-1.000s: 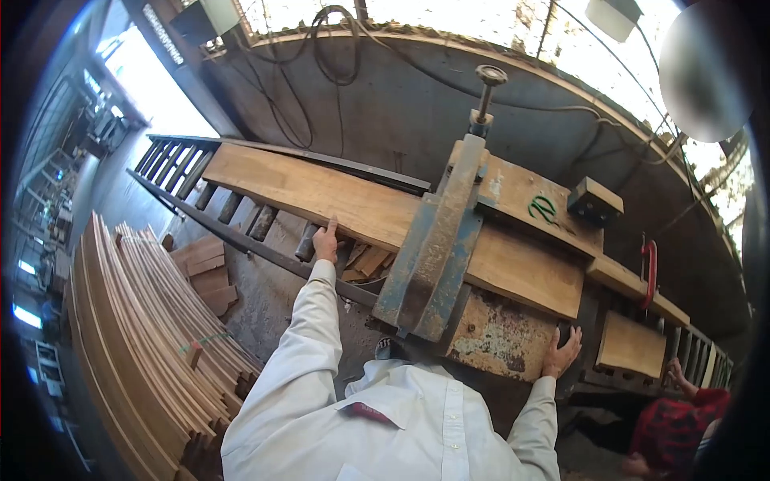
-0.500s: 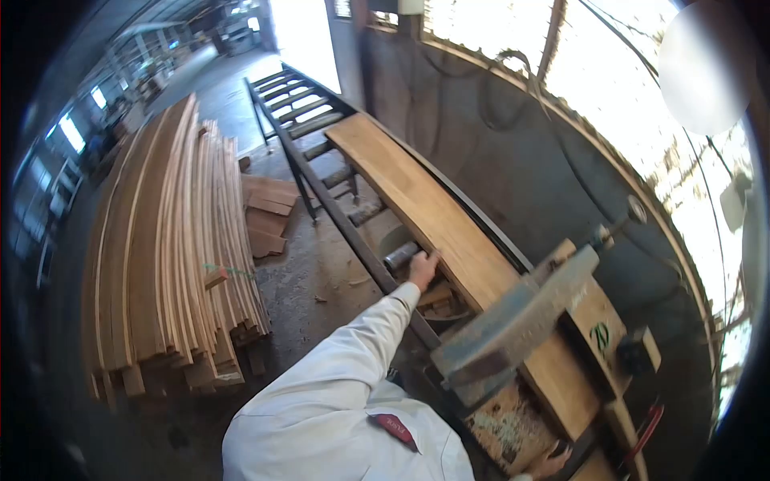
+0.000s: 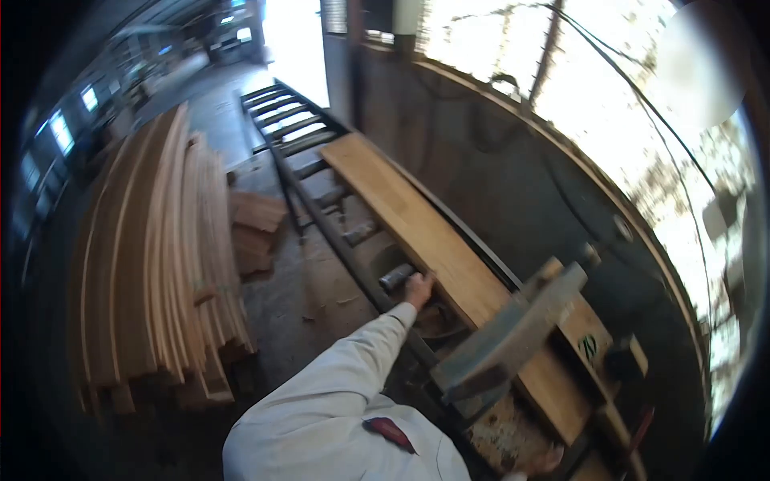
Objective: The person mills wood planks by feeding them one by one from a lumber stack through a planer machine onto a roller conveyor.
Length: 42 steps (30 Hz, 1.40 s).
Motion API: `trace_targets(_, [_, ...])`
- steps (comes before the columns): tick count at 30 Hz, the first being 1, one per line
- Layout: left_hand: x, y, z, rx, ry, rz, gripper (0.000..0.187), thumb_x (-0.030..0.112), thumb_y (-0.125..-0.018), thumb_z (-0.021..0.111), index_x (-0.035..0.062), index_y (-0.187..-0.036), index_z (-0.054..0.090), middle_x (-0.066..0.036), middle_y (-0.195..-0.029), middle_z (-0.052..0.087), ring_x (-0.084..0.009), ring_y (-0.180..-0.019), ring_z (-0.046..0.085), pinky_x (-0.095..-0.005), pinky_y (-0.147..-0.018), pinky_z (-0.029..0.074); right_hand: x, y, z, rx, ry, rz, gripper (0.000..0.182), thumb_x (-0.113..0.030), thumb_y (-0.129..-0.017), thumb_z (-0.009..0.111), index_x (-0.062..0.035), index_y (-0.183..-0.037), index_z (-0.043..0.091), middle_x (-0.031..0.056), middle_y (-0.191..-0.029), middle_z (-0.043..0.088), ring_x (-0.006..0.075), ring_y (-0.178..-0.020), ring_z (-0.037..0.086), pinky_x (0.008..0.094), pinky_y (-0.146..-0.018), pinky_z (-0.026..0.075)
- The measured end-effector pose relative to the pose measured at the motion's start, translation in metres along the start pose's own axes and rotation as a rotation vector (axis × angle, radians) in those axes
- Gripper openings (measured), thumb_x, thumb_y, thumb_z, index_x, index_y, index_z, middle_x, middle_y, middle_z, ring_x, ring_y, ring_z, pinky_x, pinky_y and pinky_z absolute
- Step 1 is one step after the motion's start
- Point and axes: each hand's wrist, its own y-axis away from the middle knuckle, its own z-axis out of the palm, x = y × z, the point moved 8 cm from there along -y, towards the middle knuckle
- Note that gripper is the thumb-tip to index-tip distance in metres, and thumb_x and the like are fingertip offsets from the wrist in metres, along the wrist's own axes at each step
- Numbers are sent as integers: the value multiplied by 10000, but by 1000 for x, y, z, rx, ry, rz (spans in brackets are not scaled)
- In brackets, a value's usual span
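A long wooden plank [image 3: 417, 224] lies on a roller conveyor [image 3: 309, 156] and runs under the blue-grey metal arm of a saw machine [image 3: 505, 337]. My left hand [image 3: 419, 289], at the end of a white sleeve, rests against the plank's near edge beside a steel roller [image 3: 395, 277]; whether the fingers grip the edge is blurred. My right hand [image 3: 547, 460] shows only partly at the bottom edge, pressed against the rusty front of the machine. A green mark [image 3: 589, 346] sits on the wood past the arm.
A tall stack of thin wooden boards [image 3: 152, 256] fills the left. Short offcuts [image 3: 255, 228] lie on the concrete floor between the stack and the conveyor. A dark wall with cables runs behind the machine. A bright doorway [image 3: 293, 40] opens at the far end.
The view swung left from the machine toward the conveyor's far end. My left hand stayed on the plank's edge. My right hand slid almost out of view. The person in red is no longer seen.
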Motion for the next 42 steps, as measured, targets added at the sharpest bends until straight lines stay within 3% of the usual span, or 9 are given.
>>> trace_targets(3, [-17, -14, 15, -121, -22, 190, 599, 510, -943, 536, -72, -833, 621, -307, -869, 634, -482, -847, 607, -522, -710, 474, 6, 37, 60, -118, -591, 407, 479, -239, -988, 485, 33, -1377, 422, 233, -1336, 502, 365, -1188, 536, 459, -978, 500])
trace_targets(6, [-4, -5, 11, -198, 189, -36, 572, 522, -955, 557, -43, -871, 581, -120, -764, 609, -220, -632, 564, -356, -532, 474, -15, 54, 119, -511, -665, 586, 648, -295, -996, 516, -14, -1507, 231, 290, -1464, 344, 413, -1342, 401, 493, -1109, 381])
trace_targets(7, [11, 8, 10, -233, 313, -178, 566, 546, -934, 581, -18, -898, 582, -86, -811, 595, -194, -662, 552, -346, -527, 477, -8, 61, 132, -181, -923, 1077, 745, -320, -984, 555, -26, -1526, 137, 277, -1524, 236, 400, -1398, 313, 516, -1138, 325])
trace_targets(10, [14, 10, 2, -197, 259, -213, 593, 540, -911, 623, -51, -886, 579, -128, -880, 617, -186, -720, 566, -342, -531, 493, 4, 57, 159, -128, -832, 1139, 812, -302, -935, 648, -23, -1517, 155, 234, -1544, 213, 381, -1425, 257, 521, -1143, 301])
trace_targets(15, [10, 3, 4, -213, 237, -188, 644, 588, -893, 614, -56, -907, 591, -115, -865, 589, -203, -711, 572, -356, -524, 523, 29, 48, 173, -68, -771, 1015, 707, -288, -880, 728, -22, -1421, 358, 167, -1426, 418, 358, -1325, 389, 495, -1073, 389])
trace_targets(17, [5, -1, 8, -225, 301, -117, 616, 596, -906, 587, -20, -902, 588, -90, -825, 595, -192, -682, 577, -337, -505, 509, 36, 51, 170, 7, -773, 1025, 492, -236, -904, 705, -69, -1317, 496, 122, -1290, 536, 307, -1218, 495, 515, -1060, 408])
trace_targets(22, [23, 12, 0, -239, 258, -199, 642, 622, -884, 599, -16, -953, 591, -105, -927, 615, -214, -733, 586, -333, -538, 510, 34, 54, 171, 31, -807, 983, 454, -262, -881, 736, -61, -1191, 472, 129, -1153, 549, 283, -1030, 569, 477, -864, 539])
trace_targets(30, [19, 8, 4, -300, 321, -218, 681, 653, -857, 614, -9, -1017, 612, -97, -976, 626, -223, -785, 586, -345, -590, 491, 20, 106, 147, 122, -817, 1026, 404, -229, -887, 733, -61, -1142, 468, 105, -1151, 552, 282, -1053, 574, 474, -856, 548])
trace_targets(42, [26, 4, 2, -297, 171, -181, 719, 598, -860, 652, -81, -1086, 585, -132, -1021, 626, -244, -828, 599, -380, -591, 500, -10, 1, -85, 317, -485, 626, 348, -237, -850, 743, -57, -1105, 589, 67, -1075, 643, 227, -967, 638, 460, -887, 530])
